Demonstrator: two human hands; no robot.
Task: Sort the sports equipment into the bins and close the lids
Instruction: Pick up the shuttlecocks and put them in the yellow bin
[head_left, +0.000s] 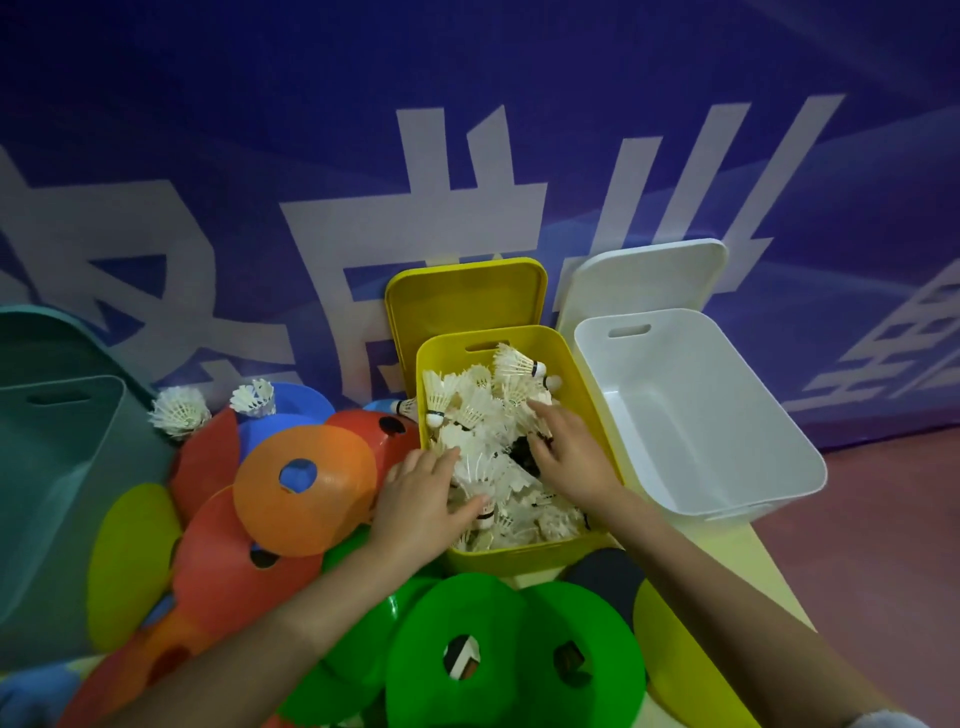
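Both hands are in the yellow bin (582, 358), which is heaped with shuttlecocks (483, 405). Left hand (423, 501) lies palm-down on the pile at the bin's left wall, fingers spread and fairly straight, thumb against one shuttlecock, nothing clearly gripped. Right hand (569, 449) presses into the pile near the right wall, fingers extended, tips buried so can't tell if they pinch anything. Yellow lid (462, 296) stands propped behind the bin against the blue banner (311, 130). White bin (727, 415) sits just right, touching, white lid (644, 280) upright behind it. Teal bin (57, 467) far left. Two loose shuttlecocks (179, 410) sit by it on the piled flat cones (304, 486), orange, red, blue, yellow, crowding the left forearm. Green cones (462, 654) lie under both arms.
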